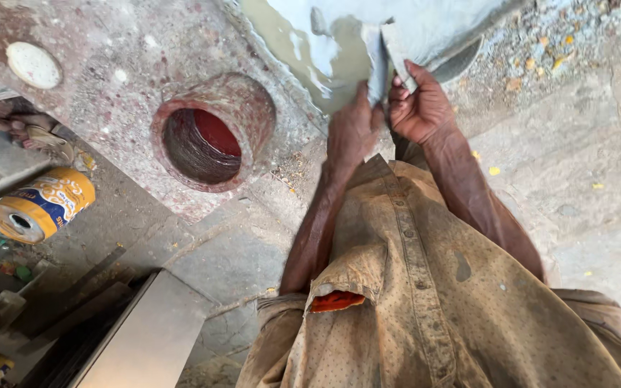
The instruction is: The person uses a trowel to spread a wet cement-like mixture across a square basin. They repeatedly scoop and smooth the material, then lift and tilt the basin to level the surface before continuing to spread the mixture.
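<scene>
Head view, looking straight down the person's own front. Nearest: a dusty tan button shirt with an orange slip in its chest pocket. Both forearms reach away from the body toward the top of frame. Left hand and right hand meet side by side, almost touching, on a thin grey strip. Right fingers are curled tight around the strip's near end, thumb on top; left fingers are pressed together against its left edge, though the tips are hidden. The strip's long axis runs away from the fingers, leaning slightly left, its far end lying on a wet pale slab covered in grey slurry. The two hands are about equally near; the right has the firmer hold. Off left: a red-lined round hole in a speckled stone block, and a yellow-and-blue can lying on its side.
</scene>
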{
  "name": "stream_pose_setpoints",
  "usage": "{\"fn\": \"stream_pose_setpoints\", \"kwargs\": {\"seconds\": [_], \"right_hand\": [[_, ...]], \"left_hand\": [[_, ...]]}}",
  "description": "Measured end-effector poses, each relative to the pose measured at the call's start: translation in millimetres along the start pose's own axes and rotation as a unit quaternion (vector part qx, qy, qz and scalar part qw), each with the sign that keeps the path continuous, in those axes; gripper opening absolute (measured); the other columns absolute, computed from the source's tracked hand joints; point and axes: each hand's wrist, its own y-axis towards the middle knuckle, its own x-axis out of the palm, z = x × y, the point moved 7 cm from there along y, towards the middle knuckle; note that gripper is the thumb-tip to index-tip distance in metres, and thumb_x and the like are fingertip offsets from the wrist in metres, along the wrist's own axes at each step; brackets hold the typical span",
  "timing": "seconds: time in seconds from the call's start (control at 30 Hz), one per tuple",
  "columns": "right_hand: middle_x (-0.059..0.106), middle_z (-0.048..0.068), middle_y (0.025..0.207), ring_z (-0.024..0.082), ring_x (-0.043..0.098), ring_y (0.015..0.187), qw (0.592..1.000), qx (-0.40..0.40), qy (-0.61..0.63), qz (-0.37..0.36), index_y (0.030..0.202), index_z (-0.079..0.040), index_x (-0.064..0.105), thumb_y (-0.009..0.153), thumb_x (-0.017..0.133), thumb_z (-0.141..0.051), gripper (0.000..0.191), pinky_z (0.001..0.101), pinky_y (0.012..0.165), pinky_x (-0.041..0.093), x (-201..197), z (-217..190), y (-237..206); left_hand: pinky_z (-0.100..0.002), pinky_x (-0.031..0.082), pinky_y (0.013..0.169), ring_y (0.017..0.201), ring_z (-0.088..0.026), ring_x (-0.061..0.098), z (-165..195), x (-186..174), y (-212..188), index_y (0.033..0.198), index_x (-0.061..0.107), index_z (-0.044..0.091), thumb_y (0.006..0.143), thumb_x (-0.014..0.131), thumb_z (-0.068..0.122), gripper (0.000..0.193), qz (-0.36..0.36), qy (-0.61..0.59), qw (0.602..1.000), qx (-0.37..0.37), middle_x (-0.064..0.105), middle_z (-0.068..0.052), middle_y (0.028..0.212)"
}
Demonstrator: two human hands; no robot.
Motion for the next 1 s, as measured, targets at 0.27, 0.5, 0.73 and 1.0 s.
{"fn": "stream_pose_setpoints", "kwargs": {"seconds": [0.27,0.5,0.73,1.0], "right_hand": [[0.075,0.02,0.082,0.021,0.073,0.059,0.994,-0.039,-0.003,0.099,0.127,0.004,0.062,0.106,0.07,-0.015,0.029,0.0253,0.051,0.065,-3,-20,-31],[0.076,0.02,0.09,0.022,0.073,0.065,0.864,-0.286,-0.414,-0.035,0.102,0.01,0.072,0.113,0.071,-0.012,0.025,0.0308,0.058,0.065,28,-110,-23],[0.076,0.02,0.095,0.019,0.067,0.059,0.417,-0.48,-0.772,0.004,0.117,0.004,0.075,0.114,0.066,-0.012,0.019,0.0286,0.043,0.055,80,-111,0],[0.073,0.02,0.123,0.029,0.074,0.102,0.269,-0.589,-0.762,-0.025,0.136,-0.003,0.07,0.11,0.069,-0.006,0.026,0.0387,0.08,0.066,101,-67,-23]], "left_hand": [[-0.03,0.055,0.051,0.071,-0.022,0.067,-41,-24,18,0.155,0.03,-0.002,0.107,0.063,0.034,0.068,-0.079,-0.171,0.973,-0.13,0.07,-0.019,0.097],[-0.053,0.06,0.095,0.124,-0.039,0.066,-40,-33,-10,0.156,0.036,0.005,0.097,0.065,0.048,0.078,-0.1,-0.337,0.929,-0.114,0.06,-0.032,0.144],[-0.053,0.057,0.103,0.123,-0.044,0.062,-33,-18,-4,0.157,0.017,-0.007,0.098,0.061,0.049,0.093,-0.114,-0.23,0.951,-0.173,0.037,-0.036,0.153],[-0.049,0.063,0.096,0.11,-0.041,0.073,5,-27,16,0.156,0.022,-0.009,0.101,0.059,0.035,0.08,-0.105,-0.228,0.961,-0.115,0.061,-0.034,0.134]]}}
